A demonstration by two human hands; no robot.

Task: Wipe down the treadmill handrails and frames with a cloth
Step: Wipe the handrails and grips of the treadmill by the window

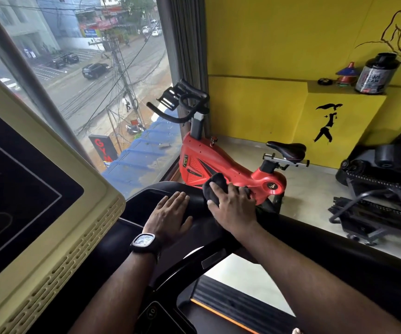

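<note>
Left grip [170,213] is lying spread flat on the black treadmill top, holding nothing. Just at its 3 o'clock the right grip [233,206] is curling over the black cloth [215,184], pressing it onto the handrail [339,247]. I'm guessing that loose wad could be sliding off if the push gets sloppy; the rail's long axis is running from 4 o'clock up to centre, with the cloth poking toward 11 at the red spin bike [206,160].
</note>
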